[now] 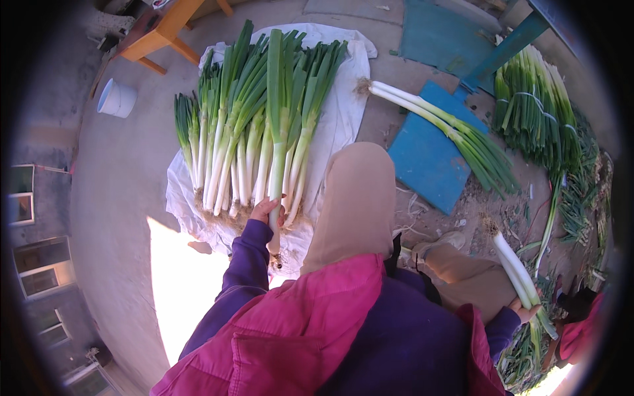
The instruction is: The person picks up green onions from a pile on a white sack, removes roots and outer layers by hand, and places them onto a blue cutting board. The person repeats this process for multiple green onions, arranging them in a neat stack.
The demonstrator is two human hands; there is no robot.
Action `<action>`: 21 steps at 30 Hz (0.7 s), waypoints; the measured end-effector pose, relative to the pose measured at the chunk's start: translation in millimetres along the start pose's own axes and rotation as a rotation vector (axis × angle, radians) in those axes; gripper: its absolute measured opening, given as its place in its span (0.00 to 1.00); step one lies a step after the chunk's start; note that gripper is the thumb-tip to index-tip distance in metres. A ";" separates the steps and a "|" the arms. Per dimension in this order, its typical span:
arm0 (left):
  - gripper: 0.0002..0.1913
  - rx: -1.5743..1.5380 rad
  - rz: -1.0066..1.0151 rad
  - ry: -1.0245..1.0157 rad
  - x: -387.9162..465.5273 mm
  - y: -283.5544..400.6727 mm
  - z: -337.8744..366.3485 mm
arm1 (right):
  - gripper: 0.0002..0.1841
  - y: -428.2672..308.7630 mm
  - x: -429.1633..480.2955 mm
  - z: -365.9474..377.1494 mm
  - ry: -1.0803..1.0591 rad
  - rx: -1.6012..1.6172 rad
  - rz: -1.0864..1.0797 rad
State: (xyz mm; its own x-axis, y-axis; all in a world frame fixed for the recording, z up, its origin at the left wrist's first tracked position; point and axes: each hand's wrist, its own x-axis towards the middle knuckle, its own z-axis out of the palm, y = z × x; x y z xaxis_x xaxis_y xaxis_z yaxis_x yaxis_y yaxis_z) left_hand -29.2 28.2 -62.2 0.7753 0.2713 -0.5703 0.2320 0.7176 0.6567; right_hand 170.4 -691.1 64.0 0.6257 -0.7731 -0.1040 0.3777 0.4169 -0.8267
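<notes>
My left hand (268, 211) grips the white lower stalk of a large leek (279, 148), its roots towards me and its green leaves pointing away. Under and beside it, several leeks (218, 158) lie side by side on a white cloth (342, 114), roots at the near side. Off to the right, my right hand (526, 312) is closed around one or more pale leeks (512, 265), with the roots pointing away from me. Between my hands, my bent knee (354, 193) covers part of the cloth's right side.
More leeks (431, 116) lie across a blue board (431, 153) at right. Tied leek bundles (535, 109) rest near a teal table leg (510, 49). Leaf trimmings (579, 198) litter the far right. A white bucket (118, 98) and a wooden stool (158, 37) stand at upper left.
</notes>
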 end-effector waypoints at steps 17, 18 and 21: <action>0.21 0.717 0.421 0.301 34.5 57.9 83.4 | 0.28 -5.6 -2.8 -25.5 0.014 0.145 -0.024; 0.21 0.757 0.444 0.362 35.8 52.1 80.6 | 0.28 -5.9 -2.1 -26.9 0.017 0.129 -0.030; 0.23 0.810 0.429 0.478 39.1 37.6 60.0 | 0.29 -6.3 2.4 -30.3 0.046 0.151 -0.010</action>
State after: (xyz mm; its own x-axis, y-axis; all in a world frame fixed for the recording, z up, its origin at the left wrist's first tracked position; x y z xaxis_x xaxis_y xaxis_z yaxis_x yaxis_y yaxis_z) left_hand 45.0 27.4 -30.2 0.6130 0.7558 -0.2301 0.4540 -0.0986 0.8855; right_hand 148.9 -710.0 52.2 0.5911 -0.7969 -0.1245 0.4839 0.4738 -0.7358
